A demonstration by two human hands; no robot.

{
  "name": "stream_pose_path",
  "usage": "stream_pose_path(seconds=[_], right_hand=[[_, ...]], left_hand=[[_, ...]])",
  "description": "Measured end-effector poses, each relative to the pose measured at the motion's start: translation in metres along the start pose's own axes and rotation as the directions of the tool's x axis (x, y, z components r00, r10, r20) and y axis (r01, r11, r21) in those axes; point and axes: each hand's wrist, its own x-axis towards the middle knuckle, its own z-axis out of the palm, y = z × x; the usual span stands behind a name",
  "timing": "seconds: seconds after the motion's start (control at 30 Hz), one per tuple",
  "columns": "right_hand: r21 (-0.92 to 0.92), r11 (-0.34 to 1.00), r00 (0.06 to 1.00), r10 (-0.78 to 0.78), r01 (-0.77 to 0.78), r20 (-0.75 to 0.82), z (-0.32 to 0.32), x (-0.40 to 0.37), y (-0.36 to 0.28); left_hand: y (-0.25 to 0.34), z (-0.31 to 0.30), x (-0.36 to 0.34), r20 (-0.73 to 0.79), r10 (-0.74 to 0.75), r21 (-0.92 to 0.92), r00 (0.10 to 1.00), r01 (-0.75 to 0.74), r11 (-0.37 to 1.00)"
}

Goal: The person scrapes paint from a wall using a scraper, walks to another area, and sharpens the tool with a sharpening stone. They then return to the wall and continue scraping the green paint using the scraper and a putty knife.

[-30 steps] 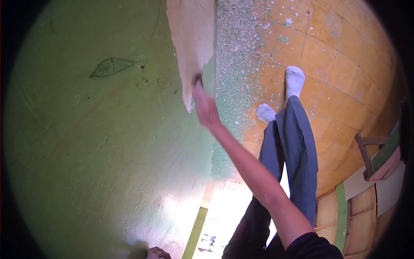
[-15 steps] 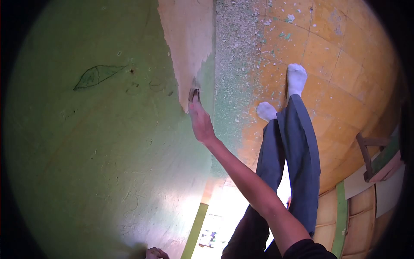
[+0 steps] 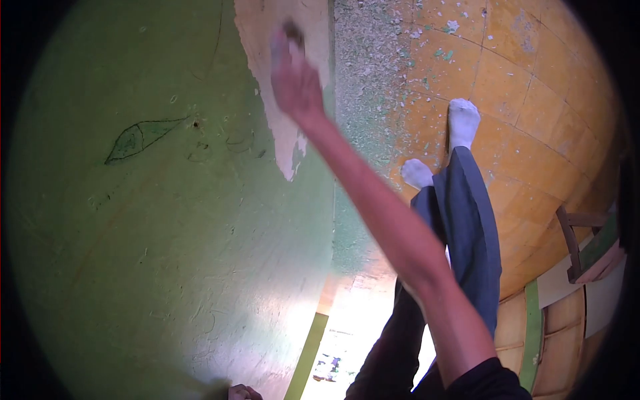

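My right hand (image 3: 297, 83) is raised against the green painted wall (image 3: 167, 227), over a pale bare patch (image 3: 288, 150) where the paint is gone. Its fingers are closed on a small dark scraper (image 3: 293, 33), which is smeared by motion. The patch narrows to a ragged point below the hand, with green paint along both sides. At the bottom edge, only a bit of my left hand (image 3: 244, 393) shows close to the wall. The frame cuts off most of its fingers.
Paint flakes (image 3: 370, 87) lie thick along the wall's foot and thinly over the orange tiled floor (image 3: 513, 140). Two white-socked feet (image 3: 463, 123) stand on the tiles. A wooden piece of furniture (image 3: 577, 243) is at the right. Bright light comes through an opening (image 3: 343, 340) near the bottom.
My right hand has moved up the bare patch with the scraper, away from the patch's lower tip. The left hand stays at the bottom edge. The view has shifted slightly.
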Motion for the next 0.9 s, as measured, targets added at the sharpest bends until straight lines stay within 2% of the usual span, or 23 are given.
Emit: stream_pose_path(seconds=[0.03, 0.07, 0.1, 0.13, 0.2, 0.23, 0.3, 0.4, 0.43, 0.47, 0.5, 0.57, 0.6, 0.63, 0.67, 0.7, 0.73, 0.77, 0.83, 0.9], right_hand=[[-0.026, 0.995, 0.994, -0.090, 0.091, 0.056, -0.008, -0.001, -0.028], [-0.055, 0.982, 0.978, -0.174, 0.182, 0.118, -0.012, -0.003, -0.042], [-0.073, 0.947, 0.950, -0.308, 0.312, 0.062, -0.004, -0.012, -0.031], [-0.099, 0.898, 0.902, -0.431, 0.429, 0.001, 0.010, -0.027, -0.014], [-0.161, 0.840, 0.842, -0.534, 0.518, -0.074, 0.033, -0.067, 0.026], [-0.192, 0.853, 0.856, -0.508, 0.485, -0.096, 0.041, -0.096, 0.059], [-0.130, 0.950, 0.959, -0.283, 0.283, 0.021, 0.045, -0.155, 0.110], [-0.061, 0.953, 0.942, -0.303, 0.297, -0.146, 0.053, -0.156, 0.111], [-0.067, 0.965, 0.960, -0.259, 0.253, -0.105, 0.049, -0.132, 0.109], [-0.072, 0.977, 0.976, -0.208, 0.203, -0.068, 0.042, -0.093, 0.102], [-0.056, 0.992, 0.993, -0.109, 0.112, 0.054, 0.016, -0.053, 0.079], [-0.044, 0.999, 0.985, 0.010, -0.002, 0.172, -0.008, -0.024, 0.045], [-0.039, 0.999, 0.986, 0.024, -0.018, 0.164, -0.009, -0.023, 0.037], [-0.059, 0.995, 0.993, -0.069, 0.075, 0.097, -0.002, -0.031, 0.042], [-0.093, 0.982, 0.986, -0.162, 0.164, 0.028, 0.006, -0.039, 0.047], [-0.164, 0.928, 0.932, -0.351, 0.334, -0.087, 0.031, -0.071, 0.061], [-0.214, 0.903, 0.903, -0.405, 0.372, -0.141, 0.040, -0.085, 0.076], [-0.268, 0.876, 0.868, -0.456, 0.401, -0.195, 0.047, -0.099, 0.083], [-0.147, 0.961, 0.968, -0.245, 0.235, -0.059, 0.032, -0.096, 0.082], [-0.136, 0.988, 0.997, -0.065, 0.069, 0.033, 0.016, -0.061, 0.082]], left_hand=[[-0.008, 0.009, -0.017, -0.026, -0.144, -0.193, 0.989, 0.136, 0.972], [-0.014, 0.028, -0.049, -0.023, -0.290, -0.388, 0.957, 0.259, 0.884], [-0.014, 0.033, -0.069, 0.027, -0.426, -0.563, 0.904, 0.366, 0.741], [-0.012, 0.025, -0.065, 0.030, -0.381, -0.495, 0.924, 0.345, 0.797], [-0.005, 0.019, -0.039, -0.001, -0.294, -0.347, 0.956, 0.276, 0.896], [-0.004, 0.023, -0.038, -0.122, -0.286, -0.394, 0.951, 0.218, 0.893], [0.003, 0.017, -0.022, -0.126, -0.298, -0.323, 0.946, 0.245, 0.914], [0.001, 0.015, -0.026, -0.093, -0.332, -0.317, 0.939, 0.288, 0.904], [0.001, 0.017, -0.030, -0.074, -0.353, -0.332, 0.933, 0.311, 0.891], [0.007, 0.022, -0.024, -0.205, -0.455, -0.444, 0.867, 0.332, 0.833], [0.018, 0.032, -0.012, -0.315, -0.557, -0.555, 0.768, 0.327, 0.765], [0.017, 0.040, -0.029, -0.202, -0.731, -0.699, 0.652, 0.427, 0.574], [0.003, 0.037, -0.069, 0.000, -0.775, -0.708, 0.632, 0.547, 0.446], [-0.003, 0.039, -0.089, 0.194, -0.786, -0.690, 0.586, 0.652, 0.316], [-0.004, 0.035, -0.076, 0.111, -0.673, -0.698, 0.731, 0.540, 0.471], [-0.006, 0.027, -0.050, 0.026, -0.532, -0.685, 0.846, 0.403, 0.607], [-0.004, 0.024, -0.035, -0.053, -0.368, -0.658, 0.928, 0.245, 0.712], [-0.002, 0.024, -0.034, -0.060, -0.359, -0.656, 0.931, 0.235, 0.718], [-0.003, 0.019, -0.032, -0.065, -0.334, -0.645, 0.940, 0.216, 0.733], [0.011, 0.014, -0.005, -0.128, -0.282, -0.305, 0.951, 0.233, 0.924]])
